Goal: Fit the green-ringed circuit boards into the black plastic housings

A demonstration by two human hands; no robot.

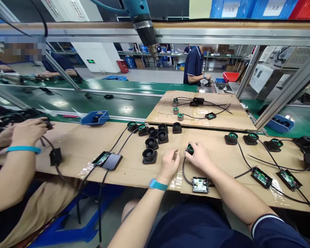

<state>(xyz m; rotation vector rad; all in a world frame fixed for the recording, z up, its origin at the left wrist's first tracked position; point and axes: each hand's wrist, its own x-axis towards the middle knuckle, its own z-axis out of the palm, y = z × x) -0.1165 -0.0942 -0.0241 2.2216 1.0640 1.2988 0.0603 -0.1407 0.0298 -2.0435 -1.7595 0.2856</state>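
Observation:
My right hand (198,155) grips a small round part with a green circuit board (189,149) over the cardboard. A black cable runs from this part down to an open black box with a circuit board (200,185) near the front edge. To the left, my left hand (171,162) hovers close to the cardboard with its fingertips curled together; whether something small is between them cannot be made out. A turquoise band is on that wrist. Several black round housings (149,155) stand just beyond and left of my left hand.
At the left, a co-worker's hands (31,132) hold a black part. Wired units with open boxes (261,177) lie at the right. A raised cardboard sheet (160,115) bears more units. A power driver (147,31) hangs overhead. Blue bins (95,118) stand behind.

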